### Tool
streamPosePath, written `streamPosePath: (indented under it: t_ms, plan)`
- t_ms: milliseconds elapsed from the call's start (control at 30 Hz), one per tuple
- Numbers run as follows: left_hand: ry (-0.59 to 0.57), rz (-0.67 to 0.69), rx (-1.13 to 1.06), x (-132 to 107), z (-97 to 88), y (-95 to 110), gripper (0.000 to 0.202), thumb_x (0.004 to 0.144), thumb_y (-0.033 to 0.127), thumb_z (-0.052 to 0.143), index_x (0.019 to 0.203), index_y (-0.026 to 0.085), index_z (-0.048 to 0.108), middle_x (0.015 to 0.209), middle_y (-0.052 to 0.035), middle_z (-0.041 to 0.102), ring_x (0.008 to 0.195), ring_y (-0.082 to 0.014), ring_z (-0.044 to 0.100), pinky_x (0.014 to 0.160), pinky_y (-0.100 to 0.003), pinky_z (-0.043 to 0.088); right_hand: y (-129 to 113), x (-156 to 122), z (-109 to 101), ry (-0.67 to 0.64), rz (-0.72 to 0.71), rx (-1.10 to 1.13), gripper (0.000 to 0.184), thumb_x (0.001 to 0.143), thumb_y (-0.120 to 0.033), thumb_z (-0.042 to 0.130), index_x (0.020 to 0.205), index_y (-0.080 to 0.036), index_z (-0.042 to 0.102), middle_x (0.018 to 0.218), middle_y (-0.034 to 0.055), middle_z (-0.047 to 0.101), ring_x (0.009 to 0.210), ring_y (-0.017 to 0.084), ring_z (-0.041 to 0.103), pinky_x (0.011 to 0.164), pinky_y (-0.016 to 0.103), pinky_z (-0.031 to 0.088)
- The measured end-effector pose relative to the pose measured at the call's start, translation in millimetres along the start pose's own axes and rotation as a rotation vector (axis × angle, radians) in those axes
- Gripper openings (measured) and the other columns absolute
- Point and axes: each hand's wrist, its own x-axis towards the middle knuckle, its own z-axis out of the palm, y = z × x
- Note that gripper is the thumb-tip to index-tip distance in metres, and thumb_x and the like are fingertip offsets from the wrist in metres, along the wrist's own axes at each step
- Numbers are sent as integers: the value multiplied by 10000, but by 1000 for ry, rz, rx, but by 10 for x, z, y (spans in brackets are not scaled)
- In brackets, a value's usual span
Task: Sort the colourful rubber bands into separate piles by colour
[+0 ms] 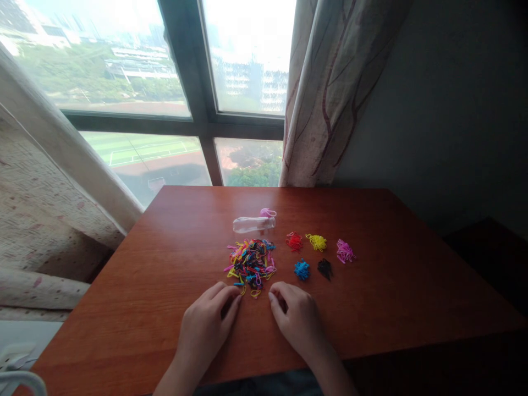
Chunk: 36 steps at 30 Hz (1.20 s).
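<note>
A mixed heap of small plastic stitch markers (251, 261) in several colours lies on the wooden table (144, 308). My left hand (210, 313) rests at the heap's near left edge, thumb and forefinger curled together beside a yellow marker (243, 290). Opposite it, at the near right edge, my right hand (297, 313) has its thumb and fingertips drawn in. Whatever either hand pinches, if anything, is too small to make out. Between the hands lies another yellow marker (255, 294).
Right of the heap are single-colour piles: red (294, 242), yellow (317, 242), pink (345, 251), blue (302, 269) and black (325, 269). Behind the heap, a clear bottle (251, 224) lies on its side near a pink looped cap (267, 212). A window and curtains (322, 99) stand beyond.
</note>
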Motion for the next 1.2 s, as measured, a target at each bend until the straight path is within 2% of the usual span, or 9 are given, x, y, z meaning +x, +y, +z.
streamPosePath:
  t_ms: [433,567,667,767,867,1033,1200]
  plan:
    - [18,5,-48,3,-6,1,143,918,326,536,896,260,661,842,6,694,768,-165,673,636,-228,486,3,2,2,20,-16,-5,152,890,-160,499,784,-220,591,694,-17,639,645,137,594,614,223,345]
    - [19,26,-164,-12,-12,10,138,927,296,529,911,240,654,824,1,668,708,-137,641,634,-213,479,10,-2,8,8,-9,10,151,899,-167,489,794,-220,584,704,-14,634,653,144,587,623,235,338]
    - [35,63,-253,69,-22,77,150,940,274,514,924,222,654,838,-10,654,682,-119,617,650,-206,477,14,-6,14,-7,-4,19,145,903,-168,486,810,-221,584,721,-12,635,670,149,586,640,241,339]
    - [-10,96,-213,344,-30,241,165,938,290,521,908,219,667,864,-24,657,730,-139,628,670,-224,473,16,-5,17,-10,-2,21,150,907,-164,476,817,-220,582,738,-9,640,684,150,587,642,243,332]
    - [-97,155,-107,794,6,487,185,935,287,511,921,227,686,914,-37,670,779,-165,645,661,-245,461,19,1,19,-14,1,20,157,904,-156,476,803,-219,578,737,-10,638,689,150,588,630,245,318]
    - [-182,260,-26,1488,233,920,198,917,300,512,931,241,700,926,-39,668,757,-174,648,623,-248,451,21,10,19,-23,18,28,141,893,-149,490,814,-216,584,732,-16,625,685,142,583,631,239,313]
    - [-236,341,-21,1780,506,1207,205,910,310,508,970,252,695,964,-41,667,811,-186,660,662,-256,471,28,2,23,-33,27,30,136,884,-147,502,781,-216,558,727,-18,617,695,141,586,625,235,307]
